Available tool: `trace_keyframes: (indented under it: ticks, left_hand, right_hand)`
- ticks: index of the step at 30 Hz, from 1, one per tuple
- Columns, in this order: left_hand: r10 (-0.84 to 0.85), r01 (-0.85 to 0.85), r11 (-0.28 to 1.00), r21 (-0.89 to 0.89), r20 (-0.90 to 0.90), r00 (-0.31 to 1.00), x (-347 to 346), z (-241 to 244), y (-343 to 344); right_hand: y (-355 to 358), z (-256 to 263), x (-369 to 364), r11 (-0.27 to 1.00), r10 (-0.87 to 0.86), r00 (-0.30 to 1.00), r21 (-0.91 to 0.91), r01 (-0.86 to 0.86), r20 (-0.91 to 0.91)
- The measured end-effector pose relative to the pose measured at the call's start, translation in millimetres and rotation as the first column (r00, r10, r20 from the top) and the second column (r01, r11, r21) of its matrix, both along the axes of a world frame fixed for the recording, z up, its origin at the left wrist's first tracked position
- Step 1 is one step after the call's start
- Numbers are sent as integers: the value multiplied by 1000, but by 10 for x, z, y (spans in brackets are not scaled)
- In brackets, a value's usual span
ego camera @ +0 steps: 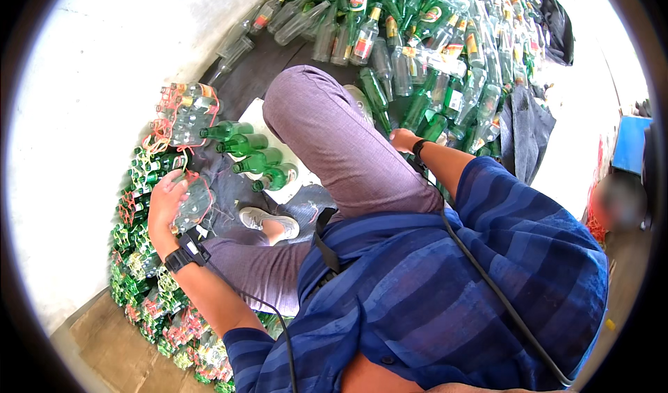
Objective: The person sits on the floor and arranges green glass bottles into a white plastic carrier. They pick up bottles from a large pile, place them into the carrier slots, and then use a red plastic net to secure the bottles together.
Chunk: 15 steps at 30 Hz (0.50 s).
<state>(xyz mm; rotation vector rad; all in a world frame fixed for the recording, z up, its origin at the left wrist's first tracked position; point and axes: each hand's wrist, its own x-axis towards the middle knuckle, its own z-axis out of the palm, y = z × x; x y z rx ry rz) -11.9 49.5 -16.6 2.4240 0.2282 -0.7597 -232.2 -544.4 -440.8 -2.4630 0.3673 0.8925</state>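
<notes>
My right hand (403, 140) is closed at the neck end of a green glass bottle (373, 91), whose base points away from me; part of the grip is hidden. On the left, my left hand (168, 201) has its fingers apart and holds nothing that I can see. It is beside a bundle of clear glass bottles (194, 201) tied with red cord. Between my legs, several green glass bottles (258, 158) lie side by side on a pale board (286, 192), their mouths pointing left.
A large heap of loose green and clear bottles (417, 32) spreads ahead and to the right. Stacked cord-tied bundles (138, 267) line the white wall (94, 106) on my left. Dark cloth (524, 132) hangs at the heap's right edge. Cables run from my wrists along my body.
</notes>
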Motion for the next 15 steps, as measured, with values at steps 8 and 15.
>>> trace_keyframes:
  ticks: [8,15]
  left_hand:
    - [-77,77,997,-28,11,997,197,-254,42]
    - [-126,127,992,-1,65,990,161,-216,38]
  right_hand:
    - [-38,-814,129,954,296,955,41,-297,20]
    - [25,-413,306,892,444,888,34,-450,119]
